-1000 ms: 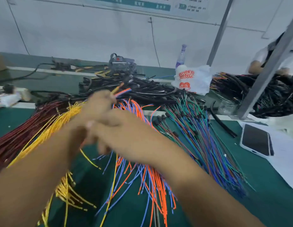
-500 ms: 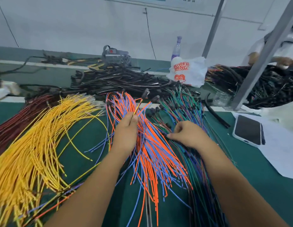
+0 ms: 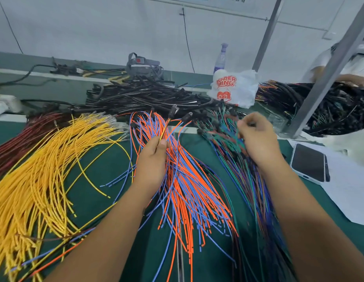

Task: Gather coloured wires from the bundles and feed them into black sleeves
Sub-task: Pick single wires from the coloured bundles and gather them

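Nearest to me, the loose cut ends of the orange and blue bundle [image 3: 189, 192] fan toward my chest across the green mat [image 3: 99, 167], with the yellow bundle [image 3: 40, 171] spread off to the left. My left hand [image 3: 151, 163] sits on the left edge of the orange and blue wires, thumb and fingers pinched round a few gathered wires [image 3: 167, 129] that rise from the grip, up and slightly right, and end in small black connectors. Their long axis runs away from me, roughly in line with the bundle beneath.

To the right and a little farther off, my right hand [image 3: 258, 139] is curled over the head end of the green, blue and red bundle [image 3: 234, 159], fingertips pinching at something there; I judge it is picking out one wire, but which one I cannot tell. That bundle also runs near to far, so a picked wire should draw out toward me along its length. The right hand is plainly the nearer one to it; the left is well apart, across the orange and blue wires.

Snagging looks the main risk, as neighbouring strands and connectors crowd the pinch.

Beyond both hands lies the heap of black sleeves [image 3: 144, 96], with a white plastic bag [image 3: 236, 88] just beside it. A phone [image 3: 309, 161] rests on paper to the right.
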`<state>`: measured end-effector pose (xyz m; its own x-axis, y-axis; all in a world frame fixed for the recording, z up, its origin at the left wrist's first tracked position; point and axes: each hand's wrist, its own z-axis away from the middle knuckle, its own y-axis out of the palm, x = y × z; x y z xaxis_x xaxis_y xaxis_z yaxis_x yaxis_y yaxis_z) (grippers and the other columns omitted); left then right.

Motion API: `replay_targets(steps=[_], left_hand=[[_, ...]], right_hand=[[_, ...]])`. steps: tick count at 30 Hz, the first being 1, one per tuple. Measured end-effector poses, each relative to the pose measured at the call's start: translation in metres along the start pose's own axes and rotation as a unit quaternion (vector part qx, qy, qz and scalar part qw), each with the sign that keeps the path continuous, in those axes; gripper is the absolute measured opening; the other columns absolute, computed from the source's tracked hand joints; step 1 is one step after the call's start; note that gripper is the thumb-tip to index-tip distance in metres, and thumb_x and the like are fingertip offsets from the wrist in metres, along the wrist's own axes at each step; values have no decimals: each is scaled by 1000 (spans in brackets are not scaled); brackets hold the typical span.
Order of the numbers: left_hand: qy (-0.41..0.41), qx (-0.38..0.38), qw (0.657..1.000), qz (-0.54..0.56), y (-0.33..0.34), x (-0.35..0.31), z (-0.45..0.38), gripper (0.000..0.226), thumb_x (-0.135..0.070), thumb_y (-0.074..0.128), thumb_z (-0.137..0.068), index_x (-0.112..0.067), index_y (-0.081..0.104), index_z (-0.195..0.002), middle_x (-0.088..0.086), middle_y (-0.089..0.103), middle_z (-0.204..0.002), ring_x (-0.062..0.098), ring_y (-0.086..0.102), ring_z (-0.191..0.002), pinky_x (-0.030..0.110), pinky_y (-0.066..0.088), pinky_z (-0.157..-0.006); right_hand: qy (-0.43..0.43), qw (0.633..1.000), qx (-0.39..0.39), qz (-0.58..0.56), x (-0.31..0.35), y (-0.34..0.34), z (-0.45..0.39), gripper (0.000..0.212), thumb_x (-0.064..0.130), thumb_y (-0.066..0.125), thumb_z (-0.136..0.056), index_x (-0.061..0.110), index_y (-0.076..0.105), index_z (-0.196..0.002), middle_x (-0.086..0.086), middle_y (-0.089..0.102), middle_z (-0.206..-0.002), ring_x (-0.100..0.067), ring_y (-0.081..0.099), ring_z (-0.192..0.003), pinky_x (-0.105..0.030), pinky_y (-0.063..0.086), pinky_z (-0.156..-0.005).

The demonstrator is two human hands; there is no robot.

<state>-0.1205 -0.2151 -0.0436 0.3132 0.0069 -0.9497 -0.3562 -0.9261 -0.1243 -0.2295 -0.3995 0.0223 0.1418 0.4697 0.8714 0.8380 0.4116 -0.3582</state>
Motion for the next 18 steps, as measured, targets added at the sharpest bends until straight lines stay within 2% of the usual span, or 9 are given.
replay_targets(steps=[2, 3, 4, 6, 8, 10, 12, 16, 18], left_hand=[[7, 4, 1000, -8, 0, -1, 0, 31, -23, 37, -102, 5, 50, -93, 1, 29, -62, 15, 24, -55, 33, 21, -54], [10, 7, 1000, -13, -1, -2, 1, 32, -23, 36, -102, 5, 49, -94, 3, 29, -64, 16, 24, -56, 33, 21, -55], [11, 8, 1000, -17, -1, -2, 1, 33, -24, 36, -102, 6, 48, -94, 4, 30, -65, 16, 24, -58, 33, 22, -56], [12, 10, 1000, -21, -1, -2, 2, 34, -24, 36, -102, 7, 47, -94, 5, 30, -67, 16, 25, -59, 33, 22, -57], [13, 12, 1000, -20, -1, -2, 2, 35, -24, 36, -102, 7, 46, -93, 4, 29, -66, 15, 24, -58, 33, 22, -56], [16, 11, 1000, -22, -1, -1, 2, 34, -24, 36, -102, 7, 46, -92, 3, 29, -66, 14, 24, -57, 31, 22, -55], [16, 7, 1000, -24, 0, 1, 1, 34, -24, 37, -102, 6, 47, -90, 3, 30, -65, 14, 25, -57, 31, 22, -54], [19, 9, 1000, -22, 1, 2, 1, 35, -24, 37, -102, 8, 46, -89, 3, 30, -65, 14, 25, -57, 30, 22, -54], [17, 10, 1000, -19, 1, 1, 1, 35, -23, 37, -102, 8, 46, -89, 3, 30, -65, 13, 25, -56, 27, 23, -52]], right_hand=[[-13, 1000, -14, 25, -5, -3, -4, 14, 25, 53, -93, 22, 51, -80, 2, 50, -61, -11, 40, -45, -23, 35, -47], [-6, 998, 6, 57, -10, -4, -5, 9, 26, 53, -93, 25, 53, -84, 2, 51, -64, -14, 43, -51, -27, 36, -54], [9, 995, 34, 96, -17, -4, -5, 2, 26, 54, -93, 25, 56, -93, 2, 54, -71, -17, 48, -58, -31, 36, -60], [31, 982, 54, 179, -34, -4, -1, 22, 25, 56, -92, 18, 56, -113, -5, 58, -100, -24, 55, -80, -33, 38, -71], [10, 971, 25, 238, -45, -2, 6, 22, 23, 58, -91, 17, 60, -112, -11, 56, -114, -29, 55, -92, -33, 39, -75], [-1, 960, 29, 277, -49, 4, 15, 11, 24, 57, -89, 20, 64, -97, -9, 62, -103, -30, 59, -90, -33, 43, -72], [1, 936, 66, 345, -47, 11, 20, 11, 28, 58, -88, 20, 63, -93, -6, 66, -97, -30, 62, -93, -34, 47, -74], [-28, 883, 100, 457, -34, 17, 21, 20, 23, 60, -85, 13, 61, -102, -8, 64, -106, -31, 58, -102, -32, 46, -77], [-33, 855, 102, 508, -28, 19, 24, 10, 17, 60, -83, 10, 58, -90, -8, 60, -104, -32, 55, -105, -32, 42, -74]])
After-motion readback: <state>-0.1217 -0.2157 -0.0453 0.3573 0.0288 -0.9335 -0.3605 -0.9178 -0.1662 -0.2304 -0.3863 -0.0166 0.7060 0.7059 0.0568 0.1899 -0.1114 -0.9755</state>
